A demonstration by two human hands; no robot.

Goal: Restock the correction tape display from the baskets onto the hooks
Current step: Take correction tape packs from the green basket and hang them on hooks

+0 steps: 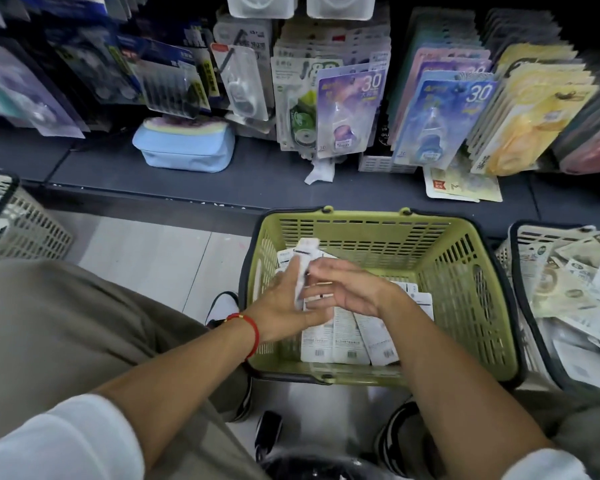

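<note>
Currently, both hands work inside the green slotted plastic basket (378,237) on the floor: left hand (281,303) and right hand (347,289) grip a white carded correction tape pack (303,258) between them. Next: lift, align its hole with a display hook.

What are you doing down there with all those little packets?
A person is crouched in front of a shop display, restocking correction tape. Both hands are over the green basket: the left hand and right hand hold a small stack of white packets between them, lifted above more packets lying in the basket. Nothing from this stack is on the hooks yet. Carded tapes already hang on the display above, and another basket of packets sits to the right.
</note>
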